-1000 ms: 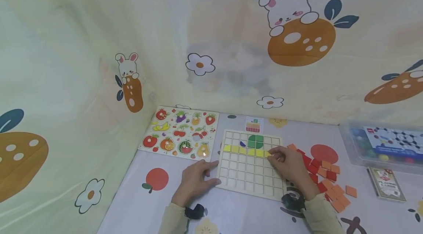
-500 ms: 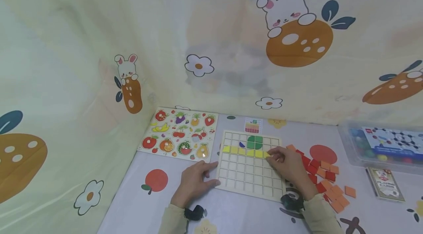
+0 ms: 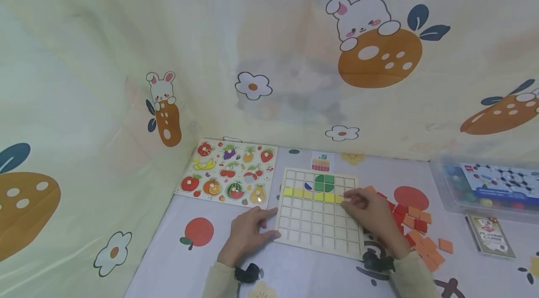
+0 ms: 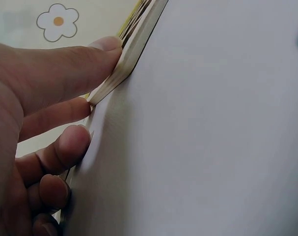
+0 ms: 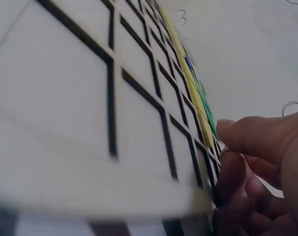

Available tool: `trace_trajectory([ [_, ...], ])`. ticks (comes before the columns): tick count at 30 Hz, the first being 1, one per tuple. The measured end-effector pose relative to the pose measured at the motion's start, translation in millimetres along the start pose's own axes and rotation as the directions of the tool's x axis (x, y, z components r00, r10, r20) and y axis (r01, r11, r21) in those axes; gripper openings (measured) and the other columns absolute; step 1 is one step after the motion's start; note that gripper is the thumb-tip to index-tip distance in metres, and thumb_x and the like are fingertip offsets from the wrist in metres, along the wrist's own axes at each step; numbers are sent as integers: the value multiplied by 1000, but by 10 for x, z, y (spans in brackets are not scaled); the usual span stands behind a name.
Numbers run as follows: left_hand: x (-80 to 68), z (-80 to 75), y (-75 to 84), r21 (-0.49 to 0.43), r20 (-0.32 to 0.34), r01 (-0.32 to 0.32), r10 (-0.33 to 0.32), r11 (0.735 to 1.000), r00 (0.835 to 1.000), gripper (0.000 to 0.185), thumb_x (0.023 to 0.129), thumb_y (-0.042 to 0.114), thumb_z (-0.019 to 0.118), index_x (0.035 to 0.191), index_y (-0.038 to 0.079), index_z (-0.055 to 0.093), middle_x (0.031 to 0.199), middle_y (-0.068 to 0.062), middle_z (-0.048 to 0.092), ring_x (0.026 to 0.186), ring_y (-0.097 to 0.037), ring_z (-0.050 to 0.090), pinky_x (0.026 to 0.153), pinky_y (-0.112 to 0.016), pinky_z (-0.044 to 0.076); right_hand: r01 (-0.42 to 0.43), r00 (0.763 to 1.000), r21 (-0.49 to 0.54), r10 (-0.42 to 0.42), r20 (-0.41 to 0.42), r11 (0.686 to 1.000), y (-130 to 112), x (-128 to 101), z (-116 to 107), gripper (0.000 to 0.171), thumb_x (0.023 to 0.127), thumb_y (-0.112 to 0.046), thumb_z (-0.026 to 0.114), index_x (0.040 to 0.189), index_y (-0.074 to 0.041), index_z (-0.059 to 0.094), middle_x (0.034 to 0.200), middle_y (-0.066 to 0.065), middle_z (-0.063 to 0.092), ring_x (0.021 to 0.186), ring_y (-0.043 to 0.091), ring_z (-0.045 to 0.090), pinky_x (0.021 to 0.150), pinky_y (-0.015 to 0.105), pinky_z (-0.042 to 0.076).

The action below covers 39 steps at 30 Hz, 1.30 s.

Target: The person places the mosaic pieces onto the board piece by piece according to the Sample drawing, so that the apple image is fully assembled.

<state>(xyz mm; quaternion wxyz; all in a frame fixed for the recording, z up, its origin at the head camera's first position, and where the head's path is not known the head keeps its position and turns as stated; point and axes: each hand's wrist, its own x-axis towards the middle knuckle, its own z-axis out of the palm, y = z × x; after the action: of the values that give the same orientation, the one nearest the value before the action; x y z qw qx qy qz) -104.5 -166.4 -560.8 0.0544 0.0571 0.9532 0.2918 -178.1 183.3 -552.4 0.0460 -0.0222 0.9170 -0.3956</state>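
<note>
On the worktop (image 3: 168,260), the grid board (image 3: 311,218) is steadied at its left edge by the left grip (image 3: 248,235), with thumb and forefinger spread against that edge. If this bracing were eased, the board could be turned by a sideways push and its row jarred. The right grip (image 3: 370,214) is set over the board's right side, thumb and forefinger drawn close together; whether anything is pinched cannot be told, the contact being hidden. Loose red tiles (image 3: 420,225) and orange tiles (image 3: 445,245), to the right of the board, could be scattered by the sleeve (image 3: 414,279) held close beside them. The end yellow tile (image 3: 338,199), across the board's upper half, could be tipped onto a divider if pressed off-centre. Compared with half a second ago, the right fingertips have been shifted slightly toward the board's right edge; no clear change is shown in the left grip.
</note>
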Motion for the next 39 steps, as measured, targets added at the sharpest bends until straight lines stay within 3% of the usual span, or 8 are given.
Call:
trace_trajectory([
  [9,-4,-2,11,13,-1,-8,8,1000,1000,62,85,49,87,142,34,69,81,14,50,69,-3,41,66,-24,33,-34,998,-57,31,-59,998,327,-114,-460,43,97,-34,78,130,-7,71,104,13,75,81,23,67,58,28,54],
  [14,-9,-10,20,20,-6,-7,8,1000,1000,62,85,47,87,142,34,69,80,14,50,70,-3,42,66,-24,33,-46,993,-148,29,-118,988,545,-143,-785,50,98,-41,77,131,-5,70,116,22,75,97,35,70,67,27,56],
  [20,-14,-19,39,17,-8,0,0,1000,1000,61,85,47,88,142,34,69,80,14,50,70,-3,42,67,-25,33,-100,994,-206,106,14,973,796,-164,-1081,65,102,-46,69,142,5,60,131,33,65,109,48,64,80,52,62],
  [28,-15,-19,29,26,-11,-8,8,1000,1000,61,85,47,87,142,33,69,80,14,50,70,-3,42,67,-25,33,-86,993,-289,106,56,954,908,-160,-1146,64,101,-48,69,134,7,65,123,32,69,102,44,66,84,58,60],
  [39,-18,-13,22,20,-4,-5,5,1000,1000,61,85,48,87,142,33,69,81,15,50,70,-3,42,67,-25,34,-168,979,-255,191,67,952,911,-164,-1171,66,101,-49,70,129,9,60,111,28,70,90,31,67,73,42,62],
])
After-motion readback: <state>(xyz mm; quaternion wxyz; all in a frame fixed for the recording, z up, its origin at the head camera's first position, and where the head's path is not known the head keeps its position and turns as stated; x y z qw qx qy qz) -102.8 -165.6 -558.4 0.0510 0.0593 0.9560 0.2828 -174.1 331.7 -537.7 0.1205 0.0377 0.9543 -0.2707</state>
